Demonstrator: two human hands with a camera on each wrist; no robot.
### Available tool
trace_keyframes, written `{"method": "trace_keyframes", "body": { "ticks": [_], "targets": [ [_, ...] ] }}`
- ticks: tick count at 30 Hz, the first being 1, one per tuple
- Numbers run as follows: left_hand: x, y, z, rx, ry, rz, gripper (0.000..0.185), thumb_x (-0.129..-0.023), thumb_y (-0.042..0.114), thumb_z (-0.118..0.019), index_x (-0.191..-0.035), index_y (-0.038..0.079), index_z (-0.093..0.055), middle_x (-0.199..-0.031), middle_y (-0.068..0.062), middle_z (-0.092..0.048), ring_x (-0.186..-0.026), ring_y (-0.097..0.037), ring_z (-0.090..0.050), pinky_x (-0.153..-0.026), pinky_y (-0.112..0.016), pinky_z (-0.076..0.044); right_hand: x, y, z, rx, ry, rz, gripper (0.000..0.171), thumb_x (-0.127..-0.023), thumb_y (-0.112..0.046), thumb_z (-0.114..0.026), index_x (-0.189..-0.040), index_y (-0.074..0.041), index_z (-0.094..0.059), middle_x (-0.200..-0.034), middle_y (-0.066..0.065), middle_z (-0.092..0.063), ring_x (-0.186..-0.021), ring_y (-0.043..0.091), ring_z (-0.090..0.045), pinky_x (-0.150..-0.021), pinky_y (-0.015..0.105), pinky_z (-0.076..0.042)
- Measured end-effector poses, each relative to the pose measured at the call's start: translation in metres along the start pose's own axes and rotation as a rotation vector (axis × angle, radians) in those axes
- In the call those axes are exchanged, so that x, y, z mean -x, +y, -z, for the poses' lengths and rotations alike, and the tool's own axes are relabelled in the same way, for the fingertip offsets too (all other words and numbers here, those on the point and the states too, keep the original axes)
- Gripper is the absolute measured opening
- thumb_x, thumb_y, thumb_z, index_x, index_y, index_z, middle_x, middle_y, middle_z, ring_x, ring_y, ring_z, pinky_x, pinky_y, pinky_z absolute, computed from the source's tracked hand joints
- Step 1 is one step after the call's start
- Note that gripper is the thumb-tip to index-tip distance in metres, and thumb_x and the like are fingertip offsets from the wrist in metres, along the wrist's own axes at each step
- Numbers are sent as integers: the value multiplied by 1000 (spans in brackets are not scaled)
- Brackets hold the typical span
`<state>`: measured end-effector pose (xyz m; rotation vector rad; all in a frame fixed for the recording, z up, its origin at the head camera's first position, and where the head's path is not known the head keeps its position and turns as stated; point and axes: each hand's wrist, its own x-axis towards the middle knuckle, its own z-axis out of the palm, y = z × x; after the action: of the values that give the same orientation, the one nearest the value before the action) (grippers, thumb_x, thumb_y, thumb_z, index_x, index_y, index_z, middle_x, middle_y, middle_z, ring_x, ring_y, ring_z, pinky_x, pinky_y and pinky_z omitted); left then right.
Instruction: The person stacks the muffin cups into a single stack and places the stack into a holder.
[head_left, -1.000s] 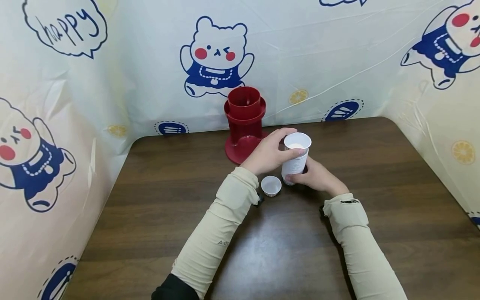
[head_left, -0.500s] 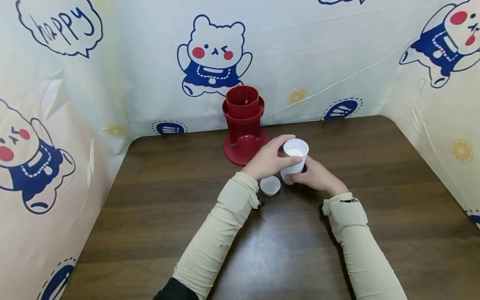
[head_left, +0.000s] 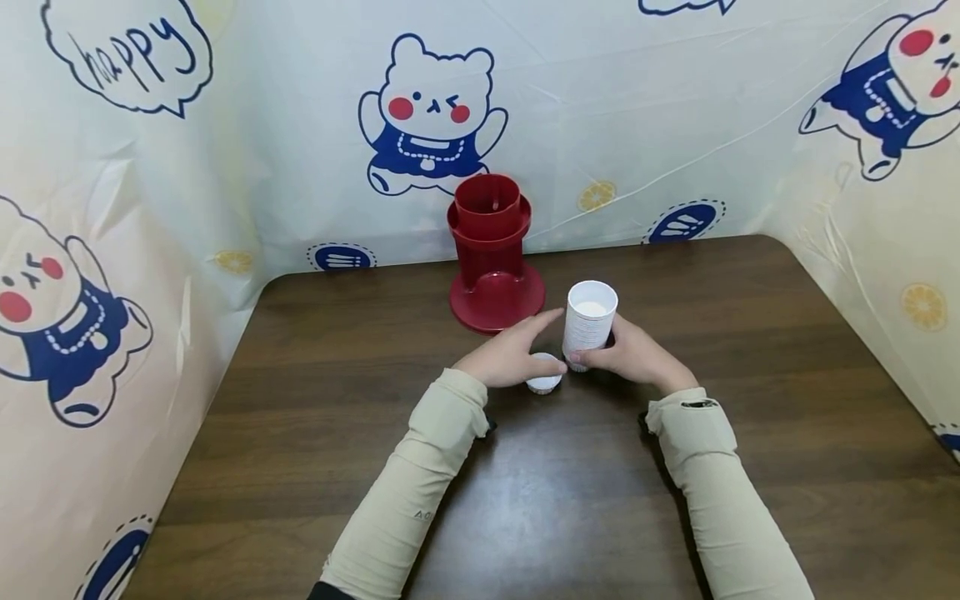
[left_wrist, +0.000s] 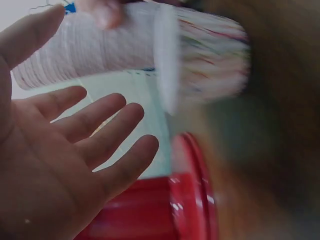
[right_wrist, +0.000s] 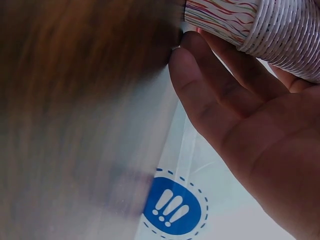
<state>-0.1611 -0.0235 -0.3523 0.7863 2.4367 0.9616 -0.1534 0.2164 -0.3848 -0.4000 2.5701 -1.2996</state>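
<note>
A stack of white ribbed paper cups point(head_left: 590, 323) stands upright on the brown table point(head_left: 570, 500). My right hand point(head_left: 626, 354) grips its lower part from the right; in the right wrist view the fingers point(right_wrist: 225, 85) curl round the cup stack point(right_wrist: 280, 25). My left hand point(head_left: 517, 357) lies with straight fingers over a short white cup point(head_left: 544, 382) just left of the stack, partly covering it. In the left wrist view the left hand point(left_wrist: 75, 145) is spread and holds nothing, with the cup stack point(left_wrist: 100, 50) beyond its fingertips.
A red cup dispenser point(head_left: 492, 254) stands behind the hands near the back wall, also seen as the red dispenser point(left_wrist: 165, 210) in the left wrist view. Patterned plastic sheeting point(head_left: 675, 117) walls the table at the back and both sides.
My left hand let go of the top of the cup stack and dropped down and left onto the short cup. My right hand kept its grip on the stack.
</note>
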Motion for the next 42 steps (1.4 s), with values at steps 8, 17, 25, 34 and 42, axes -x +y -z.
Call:
{"method": "trace_keyframes", "body": {
  "ticks": [8, 17, 25, 34, 42],
  "targets": [
    [13, -19, -16, -66, -32, 91, 83, -88, 29, -79, -157, 14, -36, -156, -6, -41, -142, -21, -37, -113, -36, -33, 0, -1, 1, -16, -8, -9, 72, -86, -30, -82, -139, 0, -45, -126, 21, -60, -114, 36, -58, -101, 55, -43],
    [17, -22, -24, -96, 28, 125, 65, -86, 25, -81, -144, 14, -52, -131, -5, -57, -111, -18, -56, -96, -34, -45, 1, -1, 1, -23, -17, -22, 76, -84, -30, -84, -141, -2, -42, -129, 20, -59, -115, 37, -57, -102, 56, -43],
    [21, -26, -18, 7, 122, 83, 52, -86, 27, -81, -129, 12, -55, -114, -1, -60, -101, -15, -57, -89, -31, -47, 0, -1, -1, -41, -20, 0, 73, -86, -29, -83, -140, 1, -43, -128, 21, -59, -114, 37, -57, -102, 56, -43],
    [25, -14, 8, 401, 233, -98, 52, -86, 17, -81, -127, 11, -51, -119, -7, -59, -108, -21, -60, -91, -34, -53, 1, -1, -1, -26, -7, 11, 73, -86, -28, -83, -140, 1, -44, -127, 21, -60, -114, 36, -58, -101, 55, -43],
    [17, 11, 29, 425, 380, -171, 55, -88, 23, -79, -136, 14, -54, -125, -5, -58, -107, -21, -59, -90, -33, -53, 0, 0, -1, -19, -11, 4, 74, -85, -30, -83, -141, -1, -44, -126, 20, -61, -113, 36, -59, -99, 55, -44]
  ]
}}
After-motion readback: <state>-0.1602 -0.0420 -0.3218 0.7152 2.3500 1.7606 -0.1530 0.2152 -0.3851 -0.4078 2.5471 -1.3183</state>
